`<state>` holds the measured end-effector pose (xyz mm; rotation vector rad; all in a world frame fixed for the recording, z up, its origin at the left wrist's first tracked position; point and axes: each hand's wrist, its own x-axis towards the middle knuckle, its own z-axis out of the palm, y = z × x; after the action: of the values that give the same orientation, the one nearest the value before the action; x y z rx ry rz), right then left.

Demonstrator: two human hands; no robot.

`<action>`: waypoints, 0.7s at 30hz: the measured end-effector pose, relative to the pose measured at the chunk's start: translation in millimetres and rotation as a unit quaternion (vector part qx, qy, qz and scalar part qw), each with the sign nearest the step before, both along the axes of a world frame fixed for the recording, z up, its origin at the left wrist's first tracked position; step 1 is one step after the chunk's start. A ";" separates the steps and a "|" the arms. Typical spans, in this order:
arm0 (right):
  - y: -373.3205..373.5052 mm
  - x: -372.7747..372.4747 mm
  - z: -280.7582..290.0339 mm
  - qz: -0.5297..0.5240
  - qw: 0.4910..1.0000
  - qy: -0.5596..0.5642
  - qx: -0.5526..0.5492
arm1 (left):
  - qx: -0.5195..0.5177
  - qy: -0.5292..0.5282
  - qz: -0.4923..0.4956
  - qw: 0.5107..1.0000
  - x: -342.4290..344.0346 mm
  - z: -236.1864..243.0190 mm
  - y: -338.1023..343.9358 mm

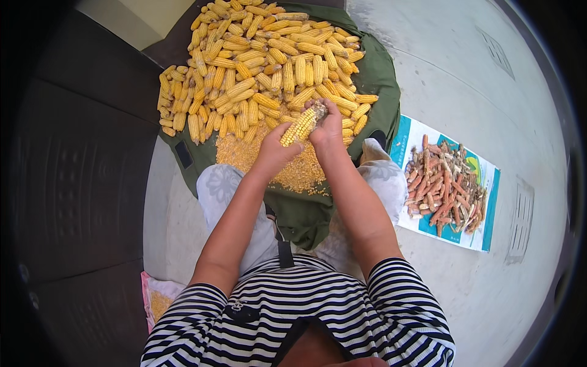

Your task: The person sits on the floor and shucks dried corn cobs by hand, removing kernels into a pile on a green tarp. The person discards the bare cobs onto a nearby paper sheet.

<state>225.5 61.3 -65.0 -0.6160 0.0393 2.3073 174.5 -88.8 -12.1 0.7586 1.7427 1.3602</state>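
Between my two hands I hold an ear of corn (299,127), tilted, its yellow kernels facing up and its dark, ragged end toward the upper right. My left hand (278,147) grips the lower left end, the thumb lying along it. My right hand (328,126) is closed around the dark end. Right beyond my hands rises a large heap of corn ears (263,58). Loose kernels (299,173) lie spread beneath my hands, on a dark green cloth (299,214).
To the right, a pile of reddish and whitish bare cobs (446,183) lies on a flattened blue and white sack (489,214) on the pale floor (428,73). A pink-edged bag with kernels (160,303) stands at lower left. A dark panelled surface (85,171) runs along the left.
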 end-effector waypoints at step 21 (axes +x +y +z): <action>-3.5 -4.1 13.4 0.004 0.988 -0.012 0.153 | -0.037 0.424 0.009 0.905 12.0 13.9 1.6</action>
<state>221.4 57.7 -51.6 -0.4846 -0.3234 2.2525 186.4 -87.2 1.8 1.4351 2.4350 1.0120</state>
